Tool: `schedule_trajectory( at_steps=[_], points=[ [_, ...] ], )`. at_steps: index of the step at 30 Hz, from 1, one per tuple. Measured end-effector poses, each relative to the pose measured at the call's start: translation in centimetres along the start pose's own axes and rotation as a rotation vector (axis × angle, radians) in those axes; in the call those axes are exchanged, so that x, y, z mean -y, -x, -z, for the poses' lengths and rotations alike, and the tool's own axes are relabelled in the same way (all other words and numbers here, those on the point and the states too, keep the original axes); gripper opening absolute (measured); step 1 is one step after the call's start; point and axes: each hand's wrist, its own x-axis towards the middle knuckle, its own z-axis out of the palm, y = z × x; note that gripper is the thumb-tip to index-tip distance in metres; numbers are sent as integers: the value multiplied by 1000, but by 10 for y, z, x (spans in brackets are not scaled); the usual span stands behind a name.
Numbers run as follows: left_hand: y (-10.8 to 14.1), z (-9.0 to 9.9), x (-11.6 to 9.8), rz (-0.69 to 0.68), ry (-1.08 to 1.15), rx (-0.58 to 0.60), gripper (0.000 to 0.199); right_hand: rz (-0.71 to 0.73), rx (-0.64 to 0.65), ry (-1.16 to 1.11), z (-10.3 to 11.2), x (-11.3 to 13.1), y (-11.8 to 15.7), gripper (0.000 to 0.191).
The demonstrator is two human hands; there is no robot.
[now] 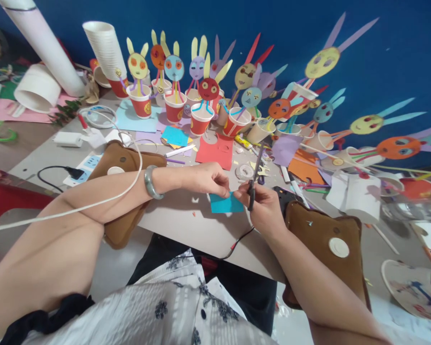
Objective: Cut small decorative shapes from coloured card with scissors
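Head view: left fingers (221,184) pinch blue paper (225,205), right fingers (262,194) hold scissors (252,191); cup figures (208,89) behind, cable (73,211) across left forearm (104,188).

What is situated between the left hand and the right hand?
In the head view, a piece of blue paper lies between the left hand and the right hand, which holds the scissors.

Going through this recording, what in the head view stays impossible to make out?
Head view:
- Blue paper: upper edge partly covered by the left hand.
- Scissors: grip partly hidden by the right hand.
- Left brown bag: middle hidden by the left forearm.
- White cable: cut off at the left edge.
- Red cups: printing too small and blurred.
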Motion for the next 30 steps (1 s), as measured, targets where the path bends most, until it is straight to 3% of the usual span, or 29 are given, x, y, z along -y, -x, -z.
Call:
schedule_trajectory(
  at_steps=[12, 16, 19, 21, 25, 30],
  points=[
    [-2, 15, 4, -25, -19, -55, 11, 24, -187, -86, 16, -8, -12, 24],
    [-5, 14, 7, 3, -150, -250, 12, 14, -191, -113, 16, -12, -14, 24],
    [-8, 10, 7, -51, -159, -399, 19, 3, -202, -132, 15, -14, -12, 21],
    [-9, 7, 7, -102, -95, -349, 23, -1, -191, -149, 12, -14, -10, 20],
    [-7, 3, 7, -92, -27, -133, 14, -52, -124, -161, 8, -14, -8, 19],
    [-1, 1, 0, -32, -92, -92, 10, -84, -14, -48, 10, -14, -8, 21]
  ],
)
